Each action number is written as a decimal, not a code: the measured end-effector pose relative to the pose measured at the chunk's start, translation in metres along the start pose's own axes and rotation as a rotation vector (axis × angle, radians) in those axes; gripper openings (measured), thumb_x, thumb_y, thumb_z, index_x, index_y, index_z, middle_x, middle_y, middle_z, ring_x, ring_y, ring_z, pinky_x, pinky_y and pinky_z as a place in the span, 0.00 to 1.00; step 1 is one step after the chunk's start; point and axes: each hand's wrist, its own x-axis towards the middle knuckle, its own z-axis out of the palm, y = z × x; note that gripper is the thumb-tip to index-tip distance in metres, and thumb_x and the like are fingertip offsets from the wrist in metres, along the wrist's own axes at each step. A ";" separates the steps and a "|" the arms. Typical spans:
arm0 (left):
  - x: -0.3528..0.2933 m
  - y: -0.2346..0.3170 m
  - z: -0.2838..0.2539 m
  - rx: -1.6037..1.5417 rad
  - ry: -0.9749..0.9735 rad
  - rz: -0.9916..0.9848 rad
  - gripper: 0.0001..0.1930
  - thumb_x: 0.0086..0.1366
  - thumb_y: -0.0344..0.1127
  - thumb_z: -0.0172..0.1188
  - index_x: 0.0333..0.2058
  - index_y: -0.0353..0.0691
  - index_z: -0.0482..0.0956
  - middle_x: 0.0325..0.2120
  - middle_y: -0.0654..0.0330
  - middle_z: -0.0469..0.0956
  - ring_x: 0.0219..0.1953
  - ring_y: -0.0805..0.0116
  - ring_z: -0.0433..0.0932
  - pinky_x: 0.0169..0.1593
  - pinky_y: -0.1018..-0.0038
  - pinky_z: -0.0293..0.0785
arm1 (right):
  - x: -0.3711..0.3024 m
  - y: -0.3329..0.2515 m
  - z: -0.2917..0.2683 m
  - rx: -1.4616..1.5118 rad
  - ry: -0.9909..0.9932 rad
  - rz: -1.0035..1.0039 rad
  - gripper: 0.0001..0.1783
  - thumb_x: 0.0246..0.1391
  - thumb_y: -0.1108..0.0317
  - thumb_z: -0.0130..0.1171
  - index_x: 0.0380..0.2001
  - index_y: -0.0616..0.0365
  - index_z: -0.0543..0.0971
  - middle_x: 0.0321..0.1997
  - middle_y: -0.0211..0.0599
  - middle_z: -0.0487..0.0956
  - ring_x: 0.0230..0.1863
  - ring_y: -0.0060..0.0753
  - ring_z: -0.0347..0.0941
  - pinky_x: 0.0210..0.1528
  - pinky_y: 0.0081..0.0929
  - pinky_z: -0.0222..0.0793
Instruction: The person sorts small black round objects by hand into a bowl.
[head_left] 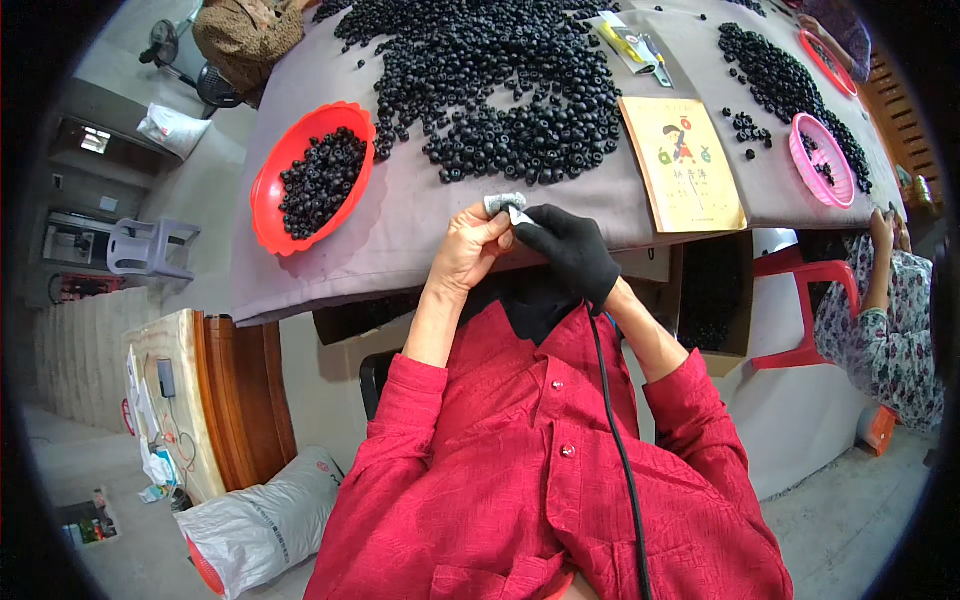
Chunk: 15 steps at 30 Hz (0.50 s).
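Observation:
At the table's near edge, my bare left hand and my right hand, in a black glove, meet with closed fingers. Between their fingertips is a small white strip, like tape or cloth, whose exact kind I cannot make out. Whitish material also covers the tip of a left finger. Just beyond my hands spreads a large heap of black beads, round and apparently with holes. To the left, a red scalloped bowl holds more beads. A yellow booklet lies right of the heap.
A tool in clear packaging lies behind the booklet. Farther right are a pink basket and another bead pile. A person in a patterned garment sits by a red chair. A white sack rests on the floor.

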 end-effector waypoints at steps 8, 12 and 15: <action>-0.005 0.001 0.006 0.057 0.058 0.010 0.09 0.59 0.28 0.54 0.38 0.33 0.76 0.20 0.65 0.72 0.21 0.78 0.68 0.27 0.83 0.65 | 0.000 0.001 0.001 -0.023 0.044 -0.002 0.17 0.53 0.58 0.53 0.40 0.59 0.75 0.33 0.45 0.78 0.33 0.30 0.75 0.36 0.26 0.68; -0.022 0.027 0.015 0.222 0.247 0.086 0.08 0.57 0.26 0.55 0.37 0.32 0.76 0.20 0.62 0.74 0.19 0.78 0.69 0.24 0.83 0.66 | -0.001 -0.005 0.002 -0.118 0.012 0.116 0.18 0.51 0.61 0.56 0.40 0.64 0.74 0.33 0.43 0.79 0.34 0.25 0.74 0.38 0.24 0.68; -0.030 0.075 -0.001 0.449 0.430 0.321 0.10 0.52 0.23 0.56 0.35 0.32 0.77 0.20 0.61 0.76 0.17 0.78 0.71 0.21 0.83 0.66 | -0.004 -0.004 0.001 -0.134 0.045 0.122 0.18 0.52 0.62 0.56 0.41 0.64 0.74 0.35 0.45 0.78 0.36 0.27 0.75 0.39 0.25 0.68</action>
